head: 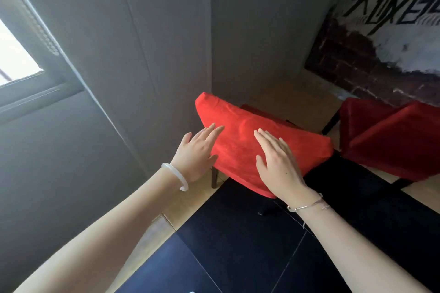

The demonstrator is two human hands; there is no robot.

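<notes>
Both hands lie flat with straight fingers, left hand [196, 154] at the edge, right hand [277, 162] upon the red velvet chair-back cover [240, 140]: smoothing looks under way; next, likely stroking downward.

Dining or meeting room: a red-covered chair [238, 150] at the fingers [267, 141], a second covered chair [392, 140] to their right, a dark worktop [238, 257] below them, a lettered wall mural [381, 43] beyond.

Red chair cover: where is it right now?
Centre of the head view, the red chair cover drapes a chair back just beyond the black table, left of a second red chair.
</notes>
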